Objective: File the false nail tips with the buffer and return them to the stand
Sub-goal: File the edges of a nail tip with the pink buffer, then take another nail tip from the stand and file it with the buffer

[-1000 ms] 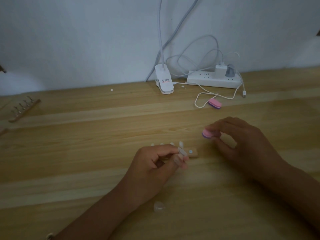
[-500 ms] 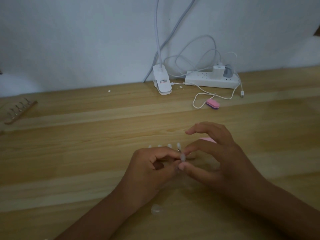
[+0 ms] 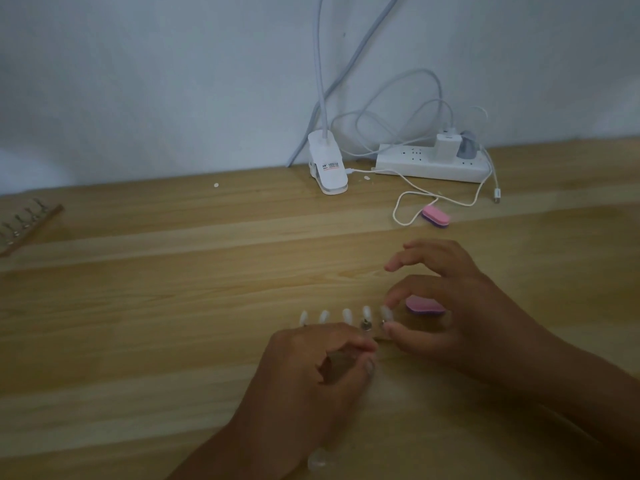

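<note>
Wooden table (image 3: 173, 306), left hand (image 3: 322, 368) grip clenched on stand (image 3: 365, 326), right hand (image 3: 446, 306) grip pinching end nail tip (image 3: 385, 312), buffer (image 3: 424, 304) beside

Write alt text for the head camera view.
The right hand pinches the end nail tip on a five-tip stand that the left hand grips, on a wooden table. A pink buffer lies beneath the right hand.

Buffer (image 3: 424, 304) just R of nail tips (image 3: 346, 315)
</note>
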The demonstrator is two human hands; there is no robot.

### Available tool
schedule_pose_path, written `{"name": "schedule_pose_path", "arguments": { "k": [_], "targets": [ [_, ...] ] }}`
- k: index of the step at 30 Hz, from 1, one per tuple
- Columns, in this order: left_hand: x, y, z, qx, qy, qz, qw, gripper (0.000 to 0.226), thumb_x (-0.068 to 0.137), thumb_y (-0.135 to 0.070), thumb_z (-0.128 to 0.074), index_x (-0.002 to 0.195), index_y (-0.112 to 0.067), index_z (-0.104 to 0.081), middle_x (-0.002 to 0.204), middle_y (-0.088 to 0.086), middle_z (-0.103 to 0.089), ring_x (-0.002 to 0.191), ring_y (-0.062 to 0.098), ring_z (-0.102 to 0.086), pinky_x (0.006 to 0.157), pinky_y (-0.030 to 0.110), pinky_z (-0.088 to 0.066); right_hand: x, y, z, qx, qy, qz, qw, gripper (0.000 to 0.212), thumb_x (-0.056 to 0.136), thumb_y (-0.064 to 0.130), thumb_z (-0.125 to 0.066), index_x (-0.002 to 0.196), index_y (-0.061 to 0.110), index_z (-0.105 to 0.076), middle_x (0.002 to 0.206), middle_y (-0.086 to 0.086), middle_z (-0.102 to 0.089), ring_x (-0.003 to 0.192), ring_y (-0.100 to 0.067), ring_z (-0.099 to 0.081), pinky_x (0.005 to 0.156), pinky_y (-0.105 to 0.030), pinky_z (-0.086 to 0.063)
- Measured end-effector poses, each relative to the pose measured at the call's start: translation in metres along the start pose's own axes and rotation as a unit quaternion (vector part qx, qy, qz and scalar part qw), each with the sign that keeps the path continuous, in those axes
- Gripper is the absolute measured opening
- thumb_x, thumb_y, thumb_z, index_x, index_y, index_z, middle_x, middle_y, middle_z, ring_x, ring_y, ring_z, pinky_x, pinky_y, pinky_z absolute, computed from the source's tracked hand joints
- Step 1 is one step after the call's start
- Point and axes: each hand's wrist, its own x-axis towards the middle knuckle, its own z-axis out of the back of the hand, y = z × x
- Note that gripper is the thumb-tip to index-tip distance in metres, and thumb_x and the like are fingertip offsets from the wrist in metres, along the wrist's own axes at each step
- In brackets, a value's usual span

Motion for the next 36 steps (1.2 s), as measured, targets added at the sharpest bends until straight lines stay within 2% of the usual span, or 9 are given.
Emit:
{"name": "schedule_pose_path", "arguments": {
  "k": [4,10,14,20,23,27,31,34,36],
  "targets": [
    [0.001,0.000,-0.001,0.016,-0.002,-0.017,1.000,0.012,0.075,-0.018,-0.072,0.083,-0.025,-0.077,0.060,-0.034,-0.056,0.047,-0.021,-0.043,0.050,-0.003,-0.026,0.001,-0.004,0.001,-0.006,0.002,0.018,1.000,0.019,0.073,0.038,-0.077,0.086,0.025,-0.074,0.118,0.011,-0.060,0.124,-0.012,-0.048,0.099,-0.013,-0.036],
    [0.001,0.003,-0.002,-0.006,-0.002,-0.018,1.000,0.018,0.074,-0.021,-0.071,0.090,-0.028,-0.075,0.077,-0.025,-0.069,0.042,-0.010,-0.043,0.049,0.000,-0.029,0.000,-0.007,-0.002,-0.054,0.050,0.032,0.997,0.028,0.074,0.031,-0.088,0.083,0.036,-0.062,0.084,0.016,-0.058,0.081,-0.006,-0.045,0.073,-0.017,-0.036],
    [0.003,0.002,-0.002,0.013,0.003,-0.039,0.999,0.015,0.073,-0.018,-0.073,0.084,-0.026,-0.077,0.079,-0.022,-0.070,0.046,-0.019,-0.043,0.050,-0.003,-0.028,-0.003,-0.009,-0.003,-0.034,0.056,0.023,0.998,0.029,0.076,0.033,-0.084,0.084,0.039,-0.057,0.075,0.018,-0.054,0.077,-0.002,-0.042,0.073,-0.012,-0.034],
    [0.003,0.004,-0.002,0.055,-0.013,-0.090,0.994,0.012,0.072,-0.030,-0.071,0.082,-0.034,-0.075,0.069,-0.044,-0.051,0.057,-0.030,-0.041,0.066,-0.005,-0.035,0.000,-0.005,-0.002,-0.053,0.067,0.043,0.995,0.014,0.076,0.033,-0.077,0.080,0.026,-0.065,0.073,0.022,-0.046,0.073,0.000,-0.036,0.069,-0.012,-0.028],
    [0.014,-0.004,-0.010,0.126,-0.039,-0.148,0.980,0.012,0.087,-0.029,-0.057,0.089,-0.039,-0.063,0.088,-0.028,-0.058,0.068,-0.020,-0.051,0.070,-0.009,-0.033,0.000,-0.012,0.012,-0.040,0.042,0.019,0.998,0.018,0.076,0.032,-0.081,0.083,0.027,-0.066,0.072,0.022,-0.047,0.075,0.001,-0.039,0.075,-0.008,-0.031],
    [0.041,-0.017,-0.014,0.118,0.009,-0.128,0.985,0.013,0.069,-0.042,-0.054,0.065,-0.049,-0.064,0.056,-0.029,-0.056,0.048,-0.018,-0.035,0.044,0.002,-0.036,-0.012,-0.042,0.053,-0.045,-0.043,-0.065,0.996,0.017,0.071,0.028,-0.082,0.081,0.023,-0.071,0.070,0.020,-0.057,0.075,-0.001,-0.046,0.072,-0.005,-0.034],
    [0.090,-0.027,-0.035,0.121,0.059,-0.127,0.983,0.010,0.071,-0.039,-0.059,0.067,-0.048,-0.064,0.060,-0.029,-0.059,0.049,-0.025,-0.035,0.052,-0.004,-0.031,-0.042,-0.098,0.099,-0.059,-0.115,-0.243,0.961,0.028,0.068,0.015,-0.091,0.078,0.031,-0.071,0.071,0.016,-0.065,0.078,-0.005,-0.053,0.064,-0.013,-0.039],
    [0.138,-0.048,-0.085,0.151,0.089,-0.132,0.976,0.020,0.074,-0.042,-0.049,0.073,-0.034,-0.067,0.067,-0.019,-0.062,0.056,-0.007,-0.054,0.054,0.014,-0.048,-0.067,-0.149,0.124,-0.067,-0.178,-0.378,0.906,0.024,0.071,0.021,-0.090,0.074,0.033,-0.069,0.065,0.009,-0.066,0.068,-0.003,-0.059,0.059,-0.016,-0.041],
    [0.168,-0.067,-0.129,0.184,0.110,-0.159,0.964,0.026,0.084,-0.042,-0.046,0.094,-0.031,-0.066,0.092,-0.013,-0.062,0.082,0.002,-0.059,0.072,0.024,-0.051,-0.077,-0.179,0.138,-0.081,-0.208,-0.436,0.872,0.023,0.073,0.025,-0.089,0.073,0.032,-0.067,0.065,0.008,-0.066,0.065,-0.003,-0.060,0.059,-0.024,-0.043]
  ]
}}
